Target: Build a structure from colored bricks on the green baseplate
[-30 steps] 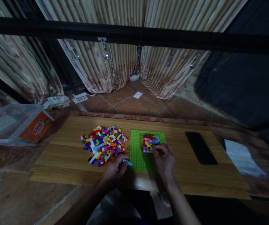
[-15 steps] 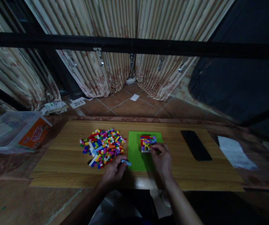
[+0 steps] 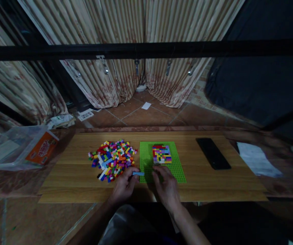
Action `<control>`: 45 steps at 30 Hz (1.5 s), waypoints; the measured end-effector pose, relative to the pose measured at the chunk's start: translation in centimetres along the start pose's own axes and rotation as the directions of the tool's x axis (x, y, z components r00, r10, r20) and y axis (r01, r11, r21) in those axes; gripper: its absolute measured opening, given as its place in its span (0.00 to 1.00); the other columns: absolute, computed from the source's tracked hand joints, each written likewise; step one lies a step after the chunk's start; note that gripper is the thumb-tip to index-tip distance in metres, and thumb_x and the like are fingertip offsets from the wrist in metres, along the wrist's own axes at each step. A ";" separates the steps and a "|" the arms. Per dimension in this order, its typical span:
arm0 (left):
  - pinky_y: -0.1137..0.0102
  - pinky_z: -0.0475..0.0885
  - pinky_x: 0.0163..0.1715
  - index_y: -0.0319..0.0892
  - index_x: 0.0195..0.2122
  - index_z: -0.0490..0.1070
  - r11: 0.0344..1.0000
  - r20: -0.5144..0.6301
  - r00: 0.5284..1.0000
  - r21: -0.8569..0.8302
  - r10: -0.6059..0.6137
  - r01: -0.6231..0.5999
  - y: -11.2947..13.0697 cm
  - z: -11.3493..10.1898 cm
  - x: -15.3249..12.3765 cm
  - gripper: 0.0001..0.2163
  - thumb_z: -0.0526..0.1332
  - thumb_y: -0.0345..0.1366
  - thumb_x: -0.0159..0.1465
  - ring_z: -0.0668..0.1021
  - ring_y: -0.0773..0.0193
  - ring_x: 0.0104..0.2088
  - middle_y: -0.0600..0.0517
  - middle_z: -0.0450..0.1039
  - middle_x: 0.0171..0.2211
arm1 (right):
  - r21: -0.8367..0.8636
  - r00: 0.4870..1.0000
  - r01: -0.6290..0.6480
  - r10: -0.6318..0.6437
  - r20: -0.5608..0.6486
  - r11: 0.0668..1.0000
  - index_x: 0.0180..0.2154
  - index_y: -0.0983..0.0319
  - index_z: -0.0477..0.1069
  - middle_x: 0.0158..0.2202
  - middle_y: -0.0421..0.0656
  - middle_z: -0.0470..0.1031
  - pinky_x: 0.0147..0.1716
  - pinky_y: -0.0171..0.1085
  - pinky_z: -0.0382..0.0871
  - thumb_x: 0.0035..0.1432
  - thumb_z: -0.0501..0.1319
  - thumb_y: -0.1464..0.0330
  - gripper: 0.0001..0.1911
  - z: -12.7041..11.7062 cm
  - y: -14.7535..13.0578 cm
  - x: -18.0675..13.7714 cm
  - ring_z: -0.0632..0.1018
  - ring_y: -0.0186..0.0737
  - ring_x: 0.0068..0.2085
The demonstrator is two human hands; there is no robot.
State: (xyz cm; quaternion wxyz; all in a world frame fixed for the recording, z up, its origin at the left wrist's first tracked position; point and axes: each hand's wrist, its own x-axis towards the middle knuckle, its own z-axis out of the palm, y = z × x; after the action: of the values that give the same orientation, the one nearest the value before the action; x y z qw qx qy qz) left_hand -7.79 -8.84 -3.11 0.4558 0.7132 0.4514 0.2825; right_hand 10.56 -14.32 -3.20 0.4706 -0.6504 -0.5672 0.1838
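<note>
- A person's left hand (image 3: 124, 183), thumb and fingers closed in a pinch, grips a light-blue brick (image 3: 138, 173) whose free end reaches over the near-left edge of a green baseplate (image 3: 179, 170).
- The right hand (image 3: 167, 188) is loosely curled over the same baseplate, thumb and forefinger close together; from here one cannot tell whether a small piece sits between them.
- A heap of loose bricks (image 3: 113, 158) in many colours spreads across the wooden desk (image 3: 67, 170), left of the baseplate and just beyond the left hand.
- Right of the baseplate, well apart from both hands, a flat black slab (image 3: 213, 153) lies at a slant on the desk.
- Past the desk's left end, a clear plastic bin (image 3: 16, 166) stands with an orange printed panel (image 3: 42, 148) at its near right side; past the right end lies a white sheet (image 3: 259, 159).
- Pleated curtains (image 3: 126, 27) hang behind a dark crossbar (image 3: 146, 50) on the far side of the room.
- A multicoloured brick block (image 3: 162, 154) sits on the baseplate right of centre, just beyond the right hand's fingertips; contact is too dim to judge. The right hand covers part of the baseplate's near side.
</note>
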 end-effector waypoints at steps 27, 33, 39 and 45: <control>0.69 0.75 0.37 0.43 0.42 0.74 0.990 -0.023 0.995 0.102 0.096 -0.094 -0.7 0.2 0.2 0.10 0.57 0.37 0.62 0.79 0.63 0.35 0.49 0.78 0.35 | -0.189 0.997 0.057 -0.066 -0.041 0.980 0.38 0.54 0.79 0.36 0.43 0.76 0.40 0.42 0.73 0.61 0.58 0.62 0.11 -5.2 4.8 3.8 0.77 0.41 0.38; 0.69 0.76 0.38 0.44 0.42 0.74 0.985 -0.025 0.994 0.139 0.106 -0.101 -0.8 0.2 0.2 0.10 0.58 0.37 0.62 0.80 0.63 0.36 0.49 0.78 0.36 | -0.126 0.998 0.002 -0.010 -0.056 0.992 0.36 0.56 0.78 0.36 0.43 0.77 0.41 0.42 0.72 0.59 0.60 0.62 0.09 -5.1 4.8 4.2 0.77 0.42 0.39; 0.71 0.74 0.34 0.45 0.42 0.74 0.979 -0.063 0.992 0.178 0.109 -0.096 1.4 1.5 1.0 0.10 0.57 0.37 0.63 0.79 0.64 0.34 0.51 0.79 0.35 | -0.059 0.986 -0.122 0.114 -0.121 0.991 0.37 0.59 0.77 0.35 0.45 0.77 0.37 0.42 0.72 0.56 0.61 0.62 0.10 -4.8 4.6 4.1 0.78 0.43 0.36; 0.71 0.72 0.33 0.43 0.45 0.72 0.967 -0.109 0.989 0.247 0.095 -0.066 3.9 3.9 4.3 0.11 0.56 0.38 0.64 0.78 0.65 0.32 0.51 0.77 0.35 | 0.144 0.947 -0.245 0.268 -0.177 0.959 0.42 0.62 0.75 0.38 0.47 0.78 0.40 0.44 0.73 0.54 0.64 0.58 0.17 -4.8 5.3 3.5 0.78 0.44 0.38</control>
State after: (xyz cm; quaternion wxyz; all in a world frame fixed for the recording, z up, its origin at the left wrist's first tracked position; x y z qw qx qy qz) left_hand -1.28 -7.20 -1.29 0.3253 0.7630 0.4799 0.2859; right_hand 18.33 -12.61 -4.17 0.5342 -0.7040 -0.4167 0.2127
